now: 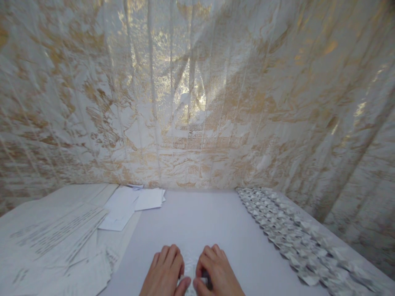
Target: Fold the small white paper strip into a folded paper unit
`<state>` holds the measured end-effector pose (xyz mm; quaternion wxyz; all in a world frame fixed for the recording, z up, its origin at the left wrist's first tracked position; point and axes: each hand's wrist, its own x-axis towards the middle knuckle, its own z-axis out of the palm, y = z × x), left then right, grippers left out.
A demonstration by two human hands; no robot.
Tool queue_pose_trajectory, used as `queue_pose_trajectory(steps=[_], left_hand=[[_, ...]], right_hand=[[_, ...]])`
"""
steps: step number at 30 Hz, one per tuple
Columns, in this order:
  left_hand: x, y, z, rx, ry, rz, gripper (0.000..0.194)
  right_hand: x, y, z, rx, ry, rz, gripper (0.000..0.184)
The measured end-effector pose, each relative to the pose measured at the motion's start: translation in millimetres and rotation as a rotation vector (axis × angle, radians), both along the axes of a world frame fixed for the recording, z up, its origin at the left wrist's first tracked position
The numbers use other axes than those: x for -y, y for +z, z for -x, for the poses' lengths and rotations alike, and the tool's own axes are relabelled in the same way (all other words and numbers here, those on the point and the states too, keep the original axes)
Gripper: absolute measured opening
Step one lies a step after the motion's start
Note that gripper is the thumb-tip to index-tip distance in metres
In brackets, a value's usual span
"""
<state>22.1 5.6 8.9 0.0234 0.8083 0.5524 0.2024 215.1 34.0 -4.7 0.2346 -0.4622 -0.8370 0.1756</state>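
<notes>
My left hand (pixel 166 269) and my right hand (pixel 216 271) are close together at the near edge of the white tabletop, fingers curled and thumbs turned inward. Between them shows a small whitish piece of paper (pixel 190 263) with faint grey marks. Both hands appear to pinch it at its sides, the thumbs low and the fingers over the top. Its lower part and exact shape are blurred and partly covered by the fingers.
Printed paper sheets (pixel 61 234) lie overlapping at the left, with white slips (pixel 119 207) behind them. Rows of small folded paper pieces (pixel 296 234) run along the right of the white tabletop (pixel 191 218). A gold-patterned curtain (pixel 197 102) hangs behind the far edge.
</notes>
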Motion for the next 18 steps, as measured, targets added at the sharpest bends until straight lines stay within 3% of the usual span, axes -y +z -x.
queue_pose_trajectory(steps=[6,13,15,18], left_hand=[[-2.4,-3.5,1.3,0.088,-0.075,0.032,0.032],[-4.2,-0.1,4.6,0.090,-0.129,0.046,0.049],[-5.4,0.3,6.7,0.117,-0.169,0.046,0.049],[-6.4,0.6,9.9,0.209,-0.203,0.071,0.032]], right_hand=[[2.9,12.1,0.2,-0.019,0.013,0.086,0.038],[1.6,36.4,-10.9,-0.077,0.056,0.258,0.059],[0.0,42.2,-16.2,-0.077,0.085,0.290,0.059],[-1.7,47.3,-21.3,-0.067,0.111,0.339,0.056]])
